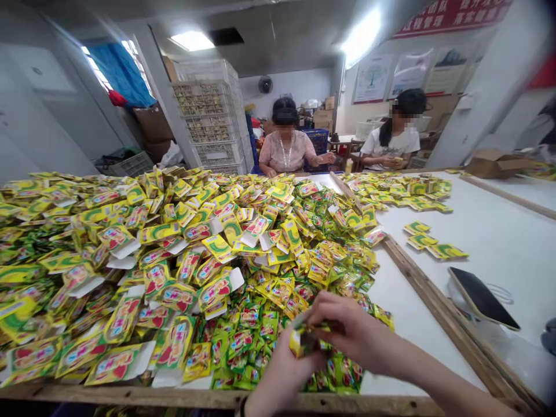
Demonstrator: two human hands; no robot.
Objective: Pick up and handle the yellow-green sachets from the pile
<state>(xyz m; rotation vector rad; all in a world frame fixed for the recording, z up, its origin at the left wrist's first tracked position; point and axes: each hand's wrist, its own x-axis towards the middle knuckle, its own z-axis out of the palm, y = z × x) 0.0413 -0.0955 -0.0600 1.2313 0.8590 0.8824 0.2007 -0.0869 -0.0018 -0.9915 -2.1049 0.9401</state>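
Both my hands meet low in the middle, over the near edge of a big heap of yellow and green packets point(182, 255). My right hand point(347, 333) is closed over a small yellow and green packet point(299, 340). My left hand point(282, 370) grips the same packet from below. Flat printed cartons with white flaps point(117, 362) lie on the left part of the heap. Small green sachets point(252, 336) lie just under my hands.
A wooden strip point(438, 313) splits the white table point(499, 237). A dark phone point(482, 298) lies to the right of it. Two seated people point(286, 147) point(395, 139) work at the far edge. White crates point(212, 116) are stacked behind, and a cardboard box point(493, 162) stands far right.
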